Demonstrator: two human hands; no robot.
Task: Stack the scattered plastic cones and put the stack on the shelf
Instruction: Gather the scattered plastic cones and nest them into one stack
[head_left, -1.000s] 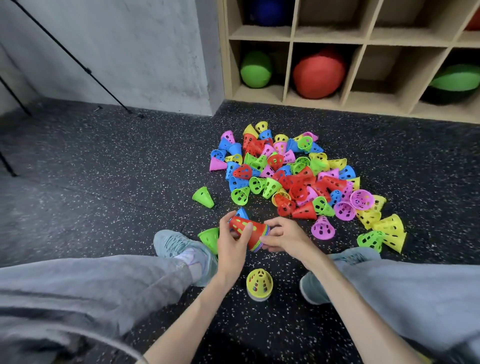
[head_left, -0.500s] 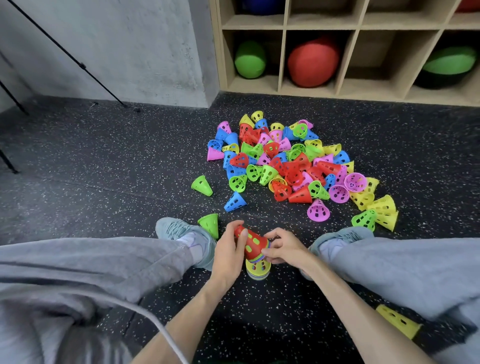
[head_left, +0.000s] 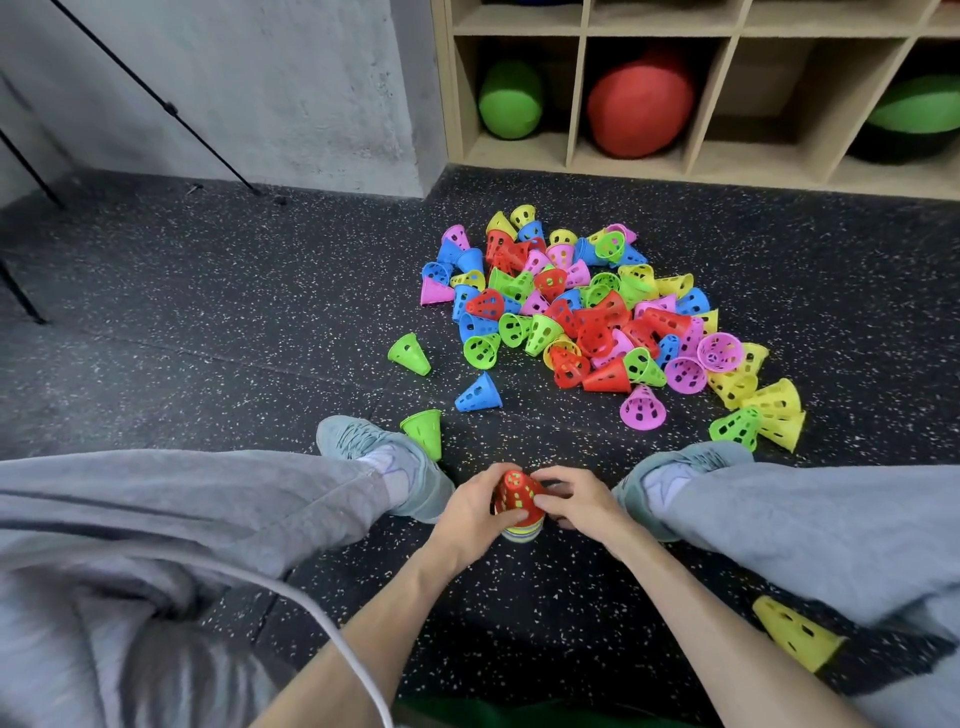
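Since a moment ago, both hands have brought the red-topped stack (head_left: 518, 503) down onto the yellow cone on the floor between the shoes. Left hand (head_left: 474, 512) and right hand (head_left: 581, 503) curl round it, seemingly pressing it home. Only a few cones are nested; the big scattered pile (head_left: 587, 312) remains, and the shelf (head_left: 576, 156) awaits.
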